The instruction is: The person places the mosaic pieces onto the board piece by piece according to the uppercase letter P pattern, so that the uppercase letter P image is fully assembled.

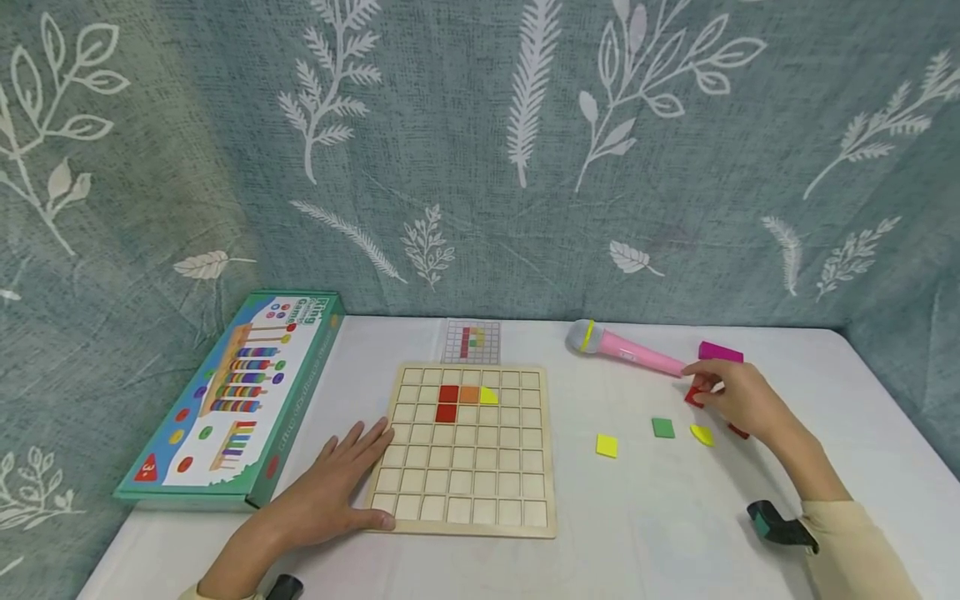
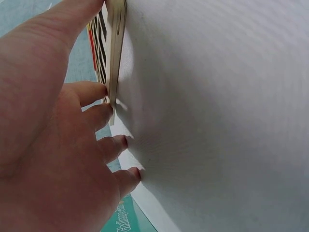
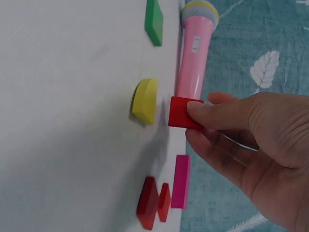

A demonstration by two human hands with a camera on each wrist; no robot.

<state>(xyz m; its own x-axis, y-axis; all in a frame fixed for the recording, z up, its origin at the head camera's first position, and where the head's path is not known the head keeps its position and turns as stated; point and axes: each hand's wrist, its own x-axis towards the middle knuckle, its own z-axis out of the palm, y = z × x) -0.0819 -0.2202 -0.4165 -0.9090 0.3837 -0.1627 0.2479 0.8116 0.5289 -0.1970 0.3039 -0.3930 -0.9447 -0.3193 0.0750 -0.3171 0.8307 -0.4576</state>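
My right hand (image 1: 738, 398) pinches a small red square tile (image 3: 178, 113) between thumb and fingers, over the right side of the table. Straight, spread fingers of my left hand (image 1: 330, 483) rest along the left edge of a wooden grid board (image 1: 480, 483), thumb at its near left corner. Two red tiles (image 1: 447, 412), an orange tile (image 1: 469, 394) and a yellow quarter-round tile (image 1: 488, 396) sit in the board's upper cells. Near the right hand lie another yellow rounded piece (image 3: 145, 102), a dark red piece (image 3: 147, 205), a smaller red piece (image 3: 164, 203) and a magenta block (image 3: 181, 181).
A pattern card (image 1: 471, 342) lies behind the board. Beyond the loose pieces is a pink toy microphone (image 1: 637, 353). A yellow square (image 1: 607, 446) and a green square (image 1: 663, 428) lie right of the board. A green game box (image 1: 225, 400) stands at the left.
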